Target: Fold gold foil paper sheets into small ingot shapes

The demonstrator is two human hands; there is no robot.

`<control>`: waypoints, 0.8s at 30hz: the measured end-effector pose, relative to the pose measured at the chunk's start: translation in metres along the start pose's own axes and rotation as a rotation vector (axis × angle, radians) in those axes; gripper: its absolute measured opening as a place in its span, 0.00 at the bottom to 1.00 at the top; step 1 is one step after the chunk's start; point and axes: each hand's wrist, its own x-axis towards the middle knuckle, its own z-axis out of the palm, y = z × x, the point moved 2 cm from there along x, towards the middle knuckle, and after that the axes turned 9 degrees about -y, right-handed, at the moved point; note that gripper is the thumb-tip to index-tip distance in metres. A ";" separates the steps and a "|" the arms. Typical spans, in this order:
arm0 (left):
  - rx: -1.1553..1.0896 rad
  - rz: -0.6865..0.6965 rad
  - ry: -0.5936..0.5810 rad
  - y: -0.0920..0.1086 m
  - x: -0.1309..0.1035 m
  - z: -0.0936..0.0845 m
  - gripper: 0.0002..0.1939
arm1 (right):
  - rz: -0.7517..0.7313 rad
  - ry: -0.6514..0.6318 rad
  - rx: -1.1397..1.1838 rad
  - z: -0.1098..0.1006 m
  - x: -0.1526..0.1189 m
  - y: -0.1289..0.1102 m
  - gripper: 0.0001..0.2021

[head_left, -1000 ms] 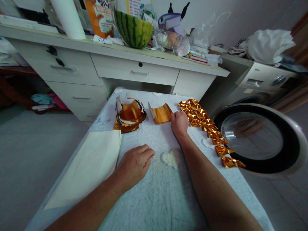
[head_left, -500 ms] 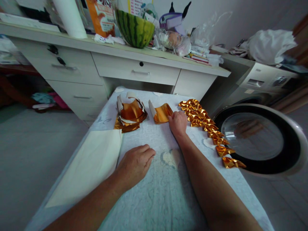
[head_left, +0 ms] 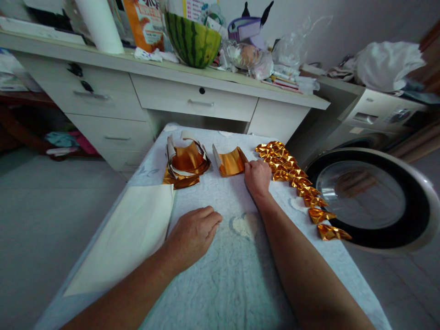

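Observation:
My right hand (head_left: 258, 178), its fingers closed, is at the right edge of a small stack of curled gold paper (head_left: 231, 162); what its fingertips pinch is hidden. Over the cloth-covered table (head_left: 220, 284), my left hand (head_left: 196, 233) rests with fingers curled together, and anything inside them is too small to make out. A larger pile of curled gold and white sheets (head_left: 187, 160) sits at the far left of the table. Several folded gold foil pieces (head_left: 288, 167) run in a row along the right side.
A pale sheet (head_left: 127, 233) lies along the table's left side. Behind stands a white desk (head_left: 165, 98) with a cut watermelon (head_left: 192, 41) and plastic bags. At the right, a washing machine (head_left: 381, 110) has its round door (head_left: 364, 195) open beside the table.
My right hand has shifted slightly to the right, and the small gold stack has lost contact with some of its fingers. My left hand has stayed in place.

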 end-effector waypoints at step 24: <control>-0.012 -0.011 -0.028 0.001 0.000 -0.001 0.10 | -0.004 0.126 0.123 0.000 -0.009 -0.006 0.10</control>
